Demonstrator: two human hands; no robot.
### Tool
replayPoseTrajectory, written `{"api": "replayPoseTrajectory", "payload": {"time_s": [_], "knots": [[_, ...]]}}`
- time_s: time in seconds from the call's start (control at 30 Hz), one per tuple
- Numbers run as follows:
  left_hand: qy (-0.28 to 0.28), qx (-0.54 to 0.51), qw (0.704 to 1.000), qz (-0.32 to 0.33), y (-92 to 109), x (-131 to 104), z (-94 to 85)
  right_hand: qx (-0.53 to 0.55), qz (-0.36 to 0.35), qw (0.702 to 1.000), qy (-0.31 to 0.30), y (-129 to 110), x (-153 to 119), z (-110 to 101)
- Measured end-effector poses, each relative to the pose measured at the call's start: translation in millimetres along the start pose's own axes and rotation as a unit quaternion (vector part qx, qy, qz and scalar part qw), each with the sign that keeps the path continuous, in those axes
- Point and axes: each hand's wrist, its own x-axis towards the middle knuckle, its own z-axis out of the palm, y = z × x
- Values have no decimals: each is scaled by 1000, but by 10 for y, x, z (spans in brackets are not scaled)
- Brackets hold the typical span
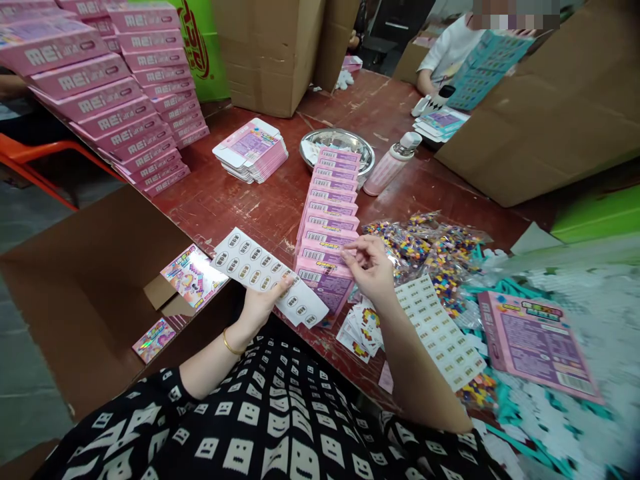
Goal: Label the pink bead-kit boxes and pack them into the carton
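A white sheet of oval stickers [253, 257] with dark print is gripped along its lower edge by my left hand [260, 303], thumb on top. My right hand [373, 270] is closed in a pinch at the right edge of an overlapping row of pink boxes [330, 237]. Whatever lies between those fingertips, if anything, is too small to make out. The boxes show barcodes and run away from me toward a metal bowl [367, 143]. Under my right forearm lies a second sticker sheet [445, 333], beside small printed cards [363, 330].
Bags of colourful beads [435, 247] lie to the right, near a loose pink box [540, 347]. A pink bottle [393, 163] stands past the row. Flat box stack [253, 150] and tall box piles [160, 73] are left. An open carton [90, 280] sits below the table edge. A co-worker [450, 53] is opposite.
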Motion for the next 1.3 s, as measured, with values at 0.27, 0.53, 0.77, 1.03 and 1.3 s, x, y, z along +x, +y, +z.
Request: {"api": "replayPoseTrajectory", "payload": {"time_s": [0.27,0.53,0.77,1.03,1.3], "knots": [[8,-4,1000,-27,16,17,62,-40,29,996,-70,247,232,38],[8,-20,999,-32,44,2,128,-33,-30,994,98,-118,22,12],[6,-60,997,-48,156,-65,261,-32,22,982,-187,-583,-491,66],[-16,-40,999,-15,196,-36,317,-35,-32,998,-52,-634,-533,59],[-24,-18,1000,-2,175,-84,321,64,-14,998,20,-716,-612,280]]}}
